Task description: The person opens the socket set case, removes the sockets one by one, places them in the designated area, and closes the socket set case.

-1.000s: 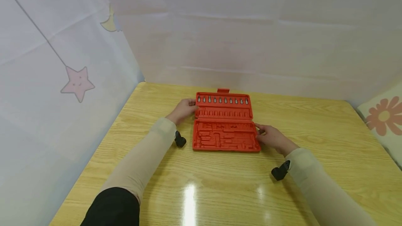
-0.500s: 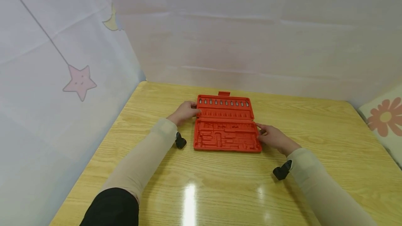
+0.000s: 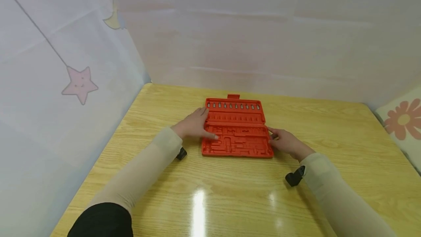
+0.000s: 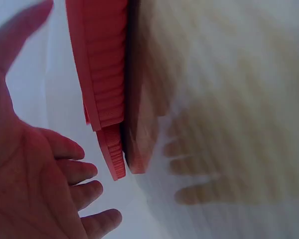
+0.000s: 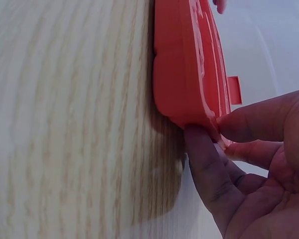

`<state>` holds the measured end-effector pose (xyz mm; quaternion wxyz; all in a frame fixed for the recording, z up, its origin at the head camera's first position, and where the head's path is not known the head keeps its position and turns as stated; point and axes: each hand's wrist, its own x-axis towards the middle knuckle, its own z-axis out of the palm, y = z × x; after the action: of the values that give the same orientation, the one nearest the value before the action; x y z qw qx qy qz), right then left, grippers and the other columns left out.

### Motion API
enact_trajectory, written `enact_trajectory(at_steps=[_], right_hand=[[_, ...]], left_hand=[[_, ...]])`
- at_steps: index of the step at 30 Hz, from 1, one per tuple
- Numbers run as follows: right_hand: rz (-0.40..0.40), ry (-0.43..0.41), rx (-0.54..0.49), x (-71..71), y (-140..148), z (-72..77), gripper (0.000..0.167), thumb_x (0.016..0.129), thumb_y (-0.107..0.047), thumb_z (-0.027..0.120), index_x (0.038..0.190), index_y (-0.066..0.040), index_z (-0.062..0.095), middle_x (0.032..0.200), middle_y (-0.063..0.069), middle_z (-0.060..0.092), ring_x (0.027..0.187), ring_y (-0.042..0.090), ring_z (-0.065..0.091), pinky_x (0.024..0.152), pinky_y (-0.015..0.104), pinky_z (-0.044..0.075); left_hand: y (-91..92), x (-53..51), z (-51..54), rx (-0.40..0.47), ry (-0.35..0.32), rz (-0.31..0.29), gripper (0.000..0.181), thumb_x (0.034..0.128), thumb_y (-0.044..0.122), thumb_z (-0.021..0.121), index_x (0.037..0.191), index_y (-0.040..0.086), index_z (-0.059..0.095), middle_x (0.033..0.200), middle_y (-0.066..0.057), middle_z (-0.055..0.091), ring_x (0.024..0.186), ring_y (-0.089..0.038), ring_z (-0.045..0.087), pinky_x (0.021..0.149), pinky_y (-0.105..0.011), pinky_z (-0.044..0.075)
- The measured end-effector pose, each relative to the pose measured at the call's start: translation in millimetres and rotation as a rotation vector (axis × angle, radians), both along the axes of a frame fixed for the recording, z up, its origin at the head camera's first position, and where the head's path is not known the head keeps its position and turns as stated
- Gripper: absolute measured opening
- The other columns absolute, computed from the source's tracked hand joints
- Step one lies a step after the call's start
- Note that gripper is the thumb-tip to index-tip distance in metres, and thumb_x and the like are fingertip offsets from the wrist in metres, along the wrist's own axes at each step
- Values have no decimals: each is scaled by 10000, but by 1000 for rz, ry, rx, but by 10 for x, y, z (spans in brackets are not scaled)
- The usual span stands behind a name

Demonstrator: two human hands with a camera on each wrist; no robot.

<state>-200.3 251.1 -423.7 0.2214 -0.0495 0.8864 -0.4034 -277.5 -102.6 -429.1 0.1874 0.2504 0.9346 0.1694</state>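
A red plastic tool case lies unfolded on the table, its lower half moulded with tool-shaped recesses. Several small metal bits stand in a row in the upper half. My left hand is at the case's left side, thumb stretched over the lower half. In the left wrist view its fingers are spread and lie apart from the case's side wall. On the right edge, near the hinge, my right hand pinches the case between thumb and fingers, as the right wrist view shows.
The wooden table extends around the case on all sides. A white cloth hangs behind it, and another with a pink star hangs along the left. A flower-printed cloth is at the right edge.
My left hand has let go of the upper half's left edge and slid toward me, its fingers opening and thumb reaching over the lower half. The right hand keeps its place.
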Motion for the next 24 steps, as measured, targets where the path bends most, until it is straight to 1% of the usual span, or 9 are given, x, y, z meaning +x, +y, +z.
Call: enact_trajectory(at_steps=[2,4,6,8,10,12,17,21,24], right_hand=[[-1,-3,-2,-3,-6,5,661,1035,-10,522,1621,35,219,1158,227,539,747,211,437,708,359,428],[-1,-4,2,1,-13,21,665,1034,-14,527,1620,39,216,1157,228,537,759,218,446,706,359,429],[-2,-2,6,8,-22,38,667,1033,-17,531,1618,46,216,1159,230,536,788,226,466,711,359,433],[-1,0,15,18,-33,55,669,1033,-19,532,1616,52,212,1170,236,539,833,238,491,723,359,442],[2,2,18,28,-48,64,671,1031,-18,534,1613,62,209,1171,242,543,850,247,504,727,360,449],[8,3,17,37,-59,69,672,1030,-17,534,1608,75,203,1182,253,547,873,255,524,736,361,464],[19,2,14,36,-72,70,675,1035,-19,522,1606,86,179,1160,253,556,840,249,531,709,359,465],[28,-4,26,16,-70,40,663,1037,-22,510,1597,105,180,1146,243,561,823,234,522,698,348,458],[41,3,45,-5,-56,40,654,1034,-31,514,1587,122,199,1150,241,577,835,226,530,705,339,458]], left_hand=[[-26,104,26,-66,12,-34,1364,786,779,718,1642,-4,1,1711,-193,-40,1571,-347,-57,1242,-546,55],[-44,179,38,-113,29,-55,1435,725,824,730,1647,18,-19,1713,-169,-73,1570,-318,-94,1237,-564,19],[-49,230,51,-153,49,-70,1479,682,847,742,1649,29,-22,1714,-156,-94,1568,-301,-114,1231,-581,4],[-38,254,68,-197,69,-84,1508,655,860,749,1649,32,-27,1712,-155,-111,1566,-293,-125,1226,-595,-7],[-27,261,82,-238,84,-94,1537,629,880,745,1648,29,-29,1709,-164,-114,1564,-304,-131,1216,-619,-8],[-23,262,90,-270,93,-90,1546,619,892,738,1648,28,-25,1708,-172,-109,1562,-319,-134,1207,-645,-2],[-38,226,94,-290,98,-70,1517,634,890,730,1653,23,15,1715,-164,-85,1566,-320,-125,1205,-652,4],[-52,203,71,-273,63,-88,1481,668,863,736,1653,32,7,1716,-144,-94,1568,-298,-123,1214,-629,-12],[-45,177,90,-269,31,-106,1459,693,840,741,1652,37,-10,1714,-141,-102,1568,-299,-118,1213,-630,-15]])
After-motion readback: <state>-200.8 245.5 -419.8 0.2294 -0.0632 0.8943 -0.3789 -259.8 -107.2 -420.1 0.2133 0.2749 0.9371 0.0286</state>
